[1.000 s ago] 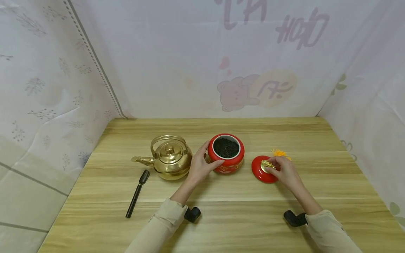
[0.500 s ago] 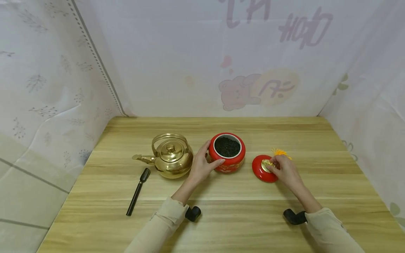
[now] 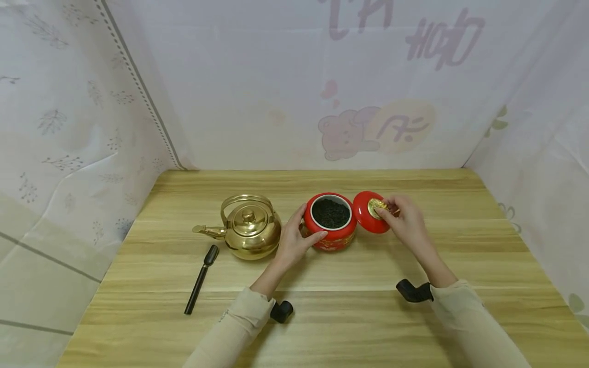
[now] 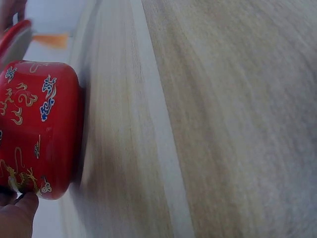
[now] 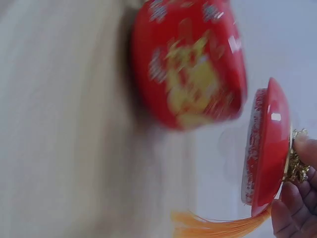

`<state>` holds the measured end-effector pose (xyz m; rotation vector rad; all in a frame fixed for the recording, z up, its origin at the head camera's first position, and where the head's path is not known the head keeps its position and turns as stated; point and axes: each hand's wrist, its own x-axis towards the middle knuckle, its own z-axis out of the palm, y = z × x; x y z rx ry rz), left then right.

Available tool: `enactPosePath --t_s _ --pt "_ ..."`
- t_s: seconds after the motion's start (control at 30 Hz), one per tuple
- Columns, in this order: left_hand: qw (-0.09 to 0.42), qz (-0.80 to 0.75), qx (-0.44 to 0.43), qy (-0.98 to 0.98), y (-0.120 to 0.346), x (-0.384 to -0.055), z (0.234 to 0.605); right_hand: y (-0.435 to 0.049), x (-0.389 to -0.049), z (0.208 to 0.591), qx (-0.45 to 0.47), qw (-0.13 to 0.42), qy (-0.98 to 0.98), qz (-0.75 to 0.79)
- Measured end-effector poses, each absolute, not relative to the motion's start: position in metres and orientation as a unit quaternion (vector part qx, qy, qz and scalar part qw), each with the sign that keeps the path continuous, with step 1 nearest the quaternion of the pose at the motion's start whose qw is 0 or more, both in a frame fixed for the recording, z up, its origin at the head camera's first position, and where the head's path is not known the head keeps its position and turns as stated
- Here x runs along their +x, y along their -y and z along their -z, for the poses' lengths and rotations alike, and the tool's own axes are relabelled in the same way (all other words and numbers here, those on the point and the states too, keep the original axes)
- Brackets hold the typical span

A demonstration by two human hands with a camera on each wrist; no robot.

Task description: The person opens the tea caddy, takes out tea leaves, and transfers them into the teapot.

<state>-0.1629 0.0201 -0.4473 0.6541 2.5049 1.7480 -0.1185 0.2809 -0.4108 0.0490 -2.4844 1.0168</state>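
A round red jar (image 3: 340,240) with gold and blue cloud patterns stands uncovered on the table, dark tea leaves (image 3: 330,213) inside it. My left hand (image 3: 293,241) grips its left side, thumb at the front and fingers round the back. Just right of the jar, the red lid (image 3: 363,212) is up off the table, its edge overlapping the jar's rim in the head view. My right hand (image 3: 407,222) pinches the lid's gold knob (image 5: 297,166). From the lid hangs an orange tassel (image 5: 223,228); the right wrist view shows the lid above the jar's mouth level.
Close to my left hand stands a brass kettle (image 3: 253,240), spout pointing left. A dark tea scoop (image 3: 199,283) lies in front of it on the wooden table (image 3: 340,327). Printed cloth (image 3: 257,102) hangs behind and at both sides.
My right hand has lifted the lid off the table and carried it left and back, up beside the jar. The left hand keeps its grip on the jar.
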Motion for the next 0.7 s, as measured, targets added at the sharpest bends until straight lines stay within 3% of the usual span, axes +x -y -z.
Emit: enactPosePath --t_s 0.4,0.7 --pt "0.018 -0.57 0.214 -0.793 -0.02 -0.164 0.449 -0.225 -0.15 0.389 0.105 0.201 0.903 -0.365" --pt "0.03 -0.563 0.208 -0.8 -0.019 -0.163 0.448 -0.209 -0.155 0.385 0.111 0.158 0.917 -0.349"
